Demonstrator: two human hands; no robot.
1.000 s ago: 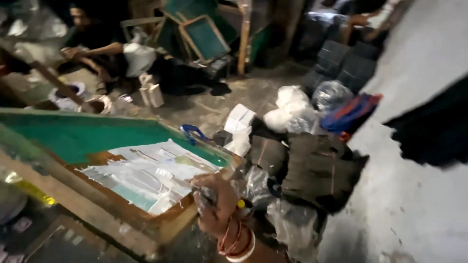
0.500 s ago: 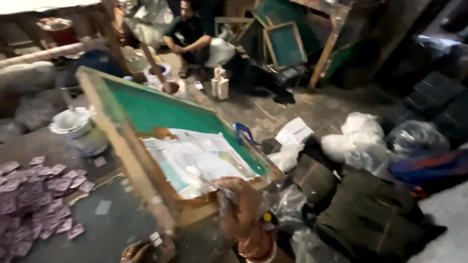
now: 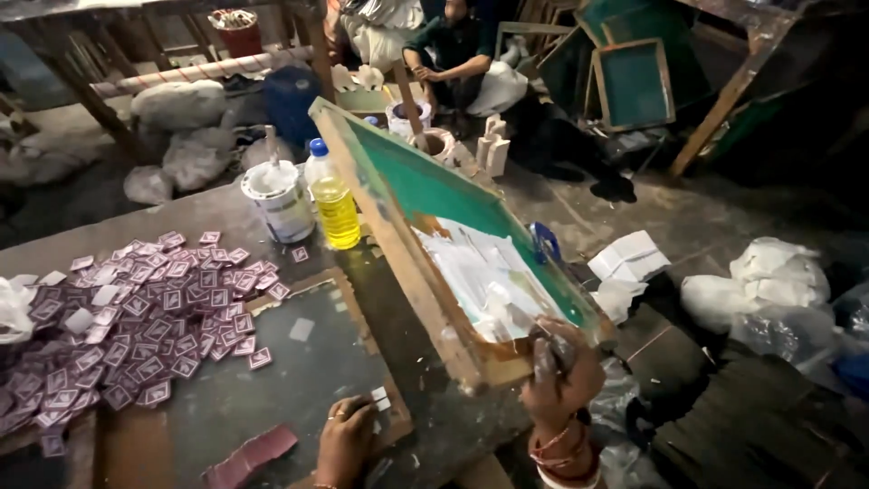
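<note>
A worker's right hand (image 3: 559, 371) grips the near corner of a tilted green screen-printing frame (image 3: 453, 244), raised off the table; the left hand (image 3: 347, 441), fingers curled loosely, rests on a dark board (image 3: 272, 380) beside it. Should the grip slip, the frame could drop onto the board. Left of the hands lie purple printed tags (image 3: 136, 317); beyond them, a yellow bottle (image 3: 333, 204), a white bucket (image 3: 276, 199), and a seated person (image 3: 457, 54).

Green screen frame (image 3: 425, 186); yellow bottle (image 3: 333, 206) — purple-white printed labels (image 3: 136, 317).
</note>
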